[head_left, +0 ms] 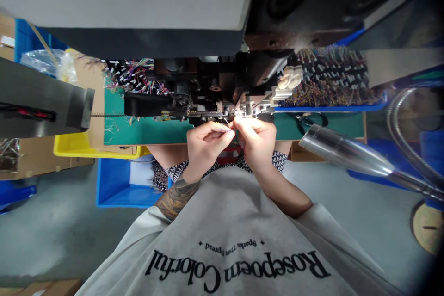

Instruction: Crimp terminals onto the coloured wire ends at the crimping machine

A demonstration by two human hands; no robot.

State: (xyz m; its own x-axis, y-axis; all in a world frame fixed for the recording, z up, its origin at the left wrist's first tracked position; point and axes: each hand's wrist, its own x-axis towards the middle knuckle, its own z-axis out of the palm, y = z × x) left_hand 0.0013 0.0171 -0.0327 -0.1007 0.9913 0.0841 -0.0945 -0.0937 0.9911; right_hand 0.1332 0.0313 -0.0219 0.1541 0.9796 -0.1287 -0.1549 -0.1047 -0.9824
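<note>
Thin wires (pixel 225 123) run between my two hands, just in front of a black crimping machine (pixel 208 81). My left hand (pixel 206 145) is closed, thumb and forefinger pinching these wires. My right hand (pixel 255 141) is closed too, its fingertips right at the lit working point of the machine; they pinch the wires' other part, whose ends are too small to make out. A strip of small metal terminals (pixel 107 115) leads in from the left toward that point.
Bundles of coloured wires (pixel 322 76) fill a blue tray on the right. More bundles (pixel 135 76) lie at the left. Black-handled pliers (pixel 308 120) rest on the green mat (pixel 149 136). A metal lamp nozzle (pixel 343 150) juts in from the right. A yellow tray (pixel 83 146) and blue bin (pixel 128 196) stand left.
</note>
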